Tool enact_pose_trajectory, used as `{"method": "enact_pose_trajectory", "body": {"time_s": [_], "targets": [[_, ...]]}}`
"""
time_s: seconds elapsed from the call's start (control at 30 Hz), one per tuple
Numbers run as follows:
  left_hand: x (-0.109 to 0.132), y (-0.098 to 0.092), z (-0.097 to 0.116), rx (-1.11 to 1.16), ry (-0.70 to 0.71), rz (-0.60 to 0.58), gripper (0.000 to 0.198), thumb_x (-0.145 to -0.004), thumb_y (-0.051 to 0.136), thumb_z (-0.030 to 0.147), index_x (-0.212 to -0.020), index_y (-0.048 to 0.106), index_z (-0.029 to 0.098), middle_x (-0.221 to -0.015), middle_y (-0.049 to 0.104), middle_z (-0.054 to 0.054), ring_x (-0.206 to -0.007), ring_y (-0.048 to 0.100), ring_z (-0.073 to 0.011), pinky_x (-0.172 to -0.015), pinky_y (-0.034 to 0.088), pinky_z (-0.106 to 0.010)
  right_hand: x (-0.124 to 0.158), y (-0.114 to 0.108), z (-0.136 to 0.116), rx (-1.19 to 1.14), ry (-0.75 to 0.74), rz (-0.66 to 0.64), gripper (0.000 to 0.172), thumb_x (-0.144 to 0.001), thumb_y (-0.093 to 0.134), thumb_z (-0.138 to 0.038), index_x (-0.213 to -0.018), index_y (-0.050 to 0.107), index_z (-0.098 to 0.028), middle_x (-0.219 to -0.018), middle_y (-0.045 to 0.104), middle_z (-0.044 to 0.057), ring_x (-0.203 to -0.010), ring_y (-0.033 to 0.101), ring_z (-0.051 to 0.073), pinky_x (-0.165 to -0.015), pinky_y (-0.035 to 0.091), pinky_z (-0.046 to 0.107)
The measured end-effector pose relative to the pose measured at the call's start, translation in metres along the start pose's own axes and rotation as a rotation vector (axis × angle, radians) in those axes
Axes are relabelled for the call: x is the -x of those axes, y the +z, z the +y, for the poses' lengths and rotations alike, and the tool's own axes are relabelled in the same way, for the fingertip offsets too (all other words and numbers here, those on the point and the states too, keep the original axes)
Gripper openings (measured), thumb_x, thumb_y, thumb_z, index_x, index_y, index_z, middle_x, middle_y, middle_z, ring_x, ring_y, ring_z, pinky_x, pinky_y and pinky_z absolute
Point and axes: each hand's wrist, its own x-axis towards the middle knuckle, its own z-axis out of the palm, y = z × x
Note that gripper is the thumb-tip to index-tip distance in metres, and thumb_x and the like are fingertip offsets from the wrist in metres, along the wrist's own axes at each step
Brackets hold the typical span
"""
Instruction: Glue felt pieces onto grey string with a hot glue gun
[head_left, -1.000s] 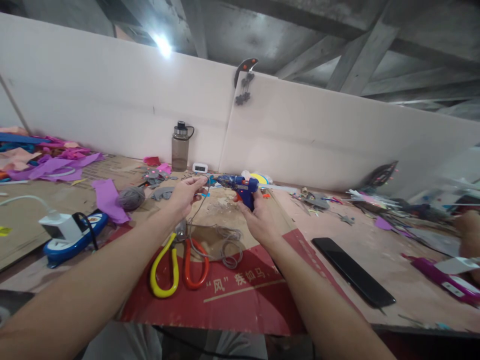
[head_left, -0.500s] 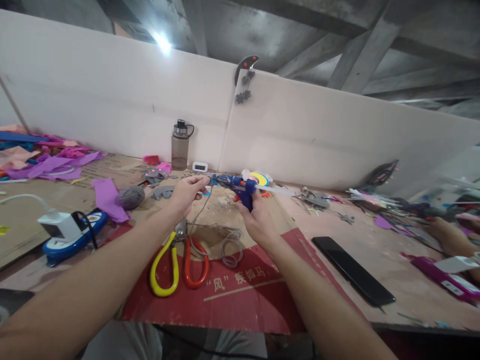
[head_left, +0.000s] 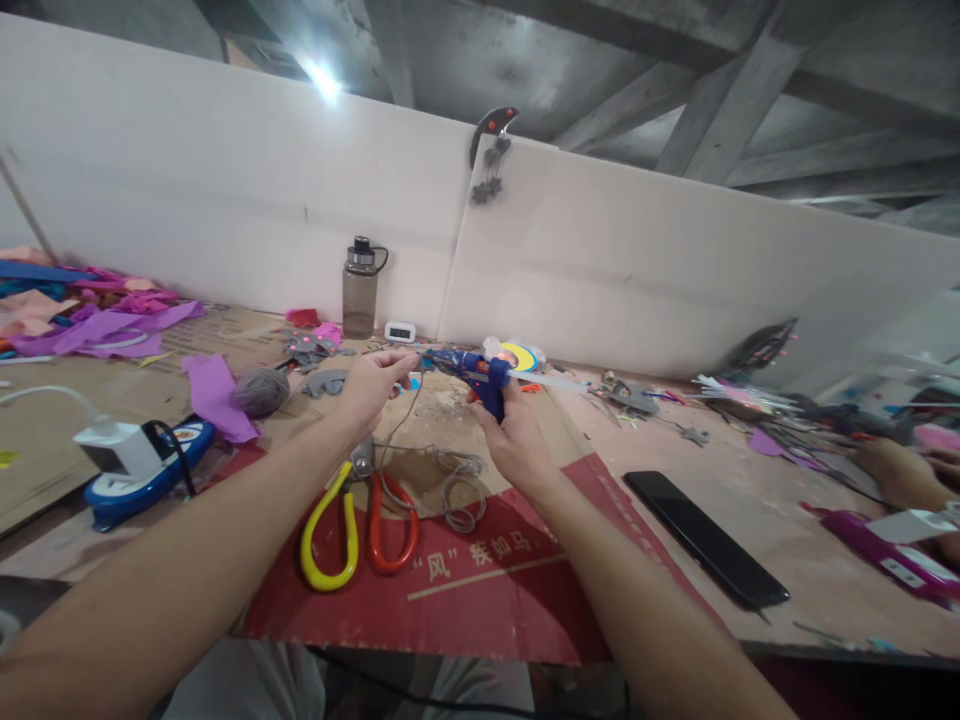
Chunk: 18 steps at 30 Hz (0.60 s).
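My right hand (head_left: pixel 516 440) is wrapped round the handle of a blue hot glue gun (head_left: pixel 486 384), which points left. A translucent glue stick (head_left: pixel 551 381) sticks out of its back end. At the nozzle, the fingertips of my left hand (head_left: pixel 379 388) are pinched on grey yarn (head_left: pixel 411 408); any small piece between them is too small to make out. The yarn runs down to a loose tangle (head_left: pixel 463 495) on the cardboard. Scissors with one yellow and one red handle (head_left: pixel 330 580) lie below my left hand, their blades partly hidden.
A red-and-brown cardboard sheet (head_left: pixel 510 620) covers the table before me. A black phone (head_left: pixel 705 540) lies right; a blue power strip (head_left: pixel 142 490) and grey yarn ball (head_left: pixel 261 394) are left. A bottle (head_left: pixel 360 290) stands behind. A co-worker's hand (head_left: pixel 900 475) is far right.
My hands and the glue gun keep practically the same position. At the far right the co-worker's hands have shifted slightly.
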Motion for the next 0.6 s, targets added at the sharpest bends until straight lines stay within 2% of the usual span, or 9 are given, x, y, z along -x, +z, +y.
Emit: {"method": "enact_pose_trajectory", "body": {"time_s": [0.23,0.6], "targets": [[-0.0002,0.0006,-0.0006,-0.098,0.035,0.028,0.032,-0.063,0.070,0.045,-0.072,0.069,0.014,-0.052,0.055,0.000,-0.046,0.042,-0.0067,-0.043,0.024,-0.020,0.0007,-0.0002,0.0010,0.044,-0.003,-0.002,0.023,-0.084,0.047,-0.029,-0.105,0.048,-0.022,-0.091,0.062,0.006,-0.082,0.058,0.021,-0.077,0.045,0.037],[0.0004,0.0013,-0.0007,-0.092,0.045,0.020,0.029,-0.064,0.069,0.043,-0.073,0.069,0.015,-0.052,0.054,0.000,-0.046,0.041,-0.0068,-0.043,0.024,-0.021,0.0012,-0.0003,0.0023,0.140,-0.013,0.016,0.026,-0.083,0.048,-0.029,-0.108,0.049,-0.022,-0.092,0.062,0.008,-0.083,0.059,0.024,-0.075,0.045,0.038]]}}
